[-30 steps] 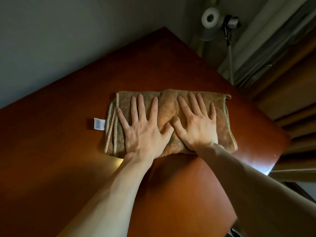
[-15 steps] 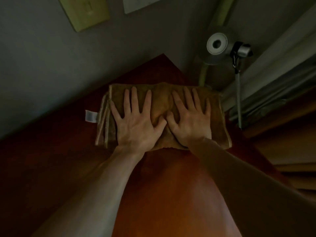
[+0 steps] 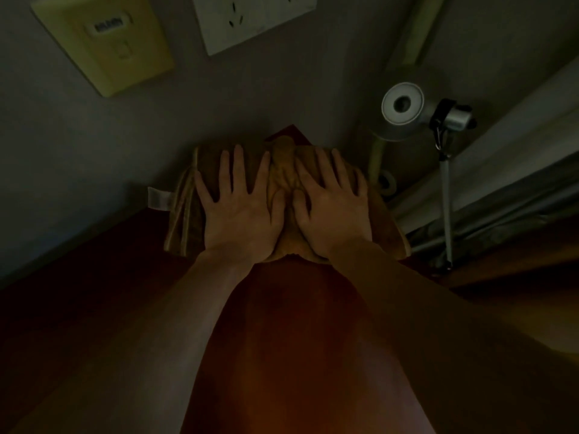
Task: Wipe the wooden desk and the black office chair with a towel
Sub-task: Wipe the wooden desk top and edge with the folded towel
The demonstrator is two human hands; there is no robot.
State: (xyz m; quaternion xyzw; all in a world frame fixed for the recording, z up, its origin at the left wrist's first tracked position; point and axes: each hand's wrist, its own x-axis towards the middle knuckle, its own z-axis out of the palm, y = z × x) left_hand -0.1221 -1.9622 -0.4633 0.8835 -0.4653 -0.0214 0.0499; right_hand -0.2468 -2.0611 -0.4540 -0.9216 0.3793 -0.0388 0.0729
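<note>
Presses a folded brown towel (image 3: 181,214) onto the far corner of the wooden desk (image 3: 297,324), up against the grey wall (image 3: 94,145). Lays left hand (image 3: 238,214) and right hand (image 3: 335,211) flat on it side by side, palms down, fingers straight and spread apart, thumbs close together beside a bunched ridge of cloth. At the towel's left edge, a white tag (image 3: 159,198) sticking out. Right of the corner, a round grey lamp head (image 3: 402,103); on the wall above, a white socket (image 3: 247,17) and a yellowish plate (image 3: 103,42).
</note>
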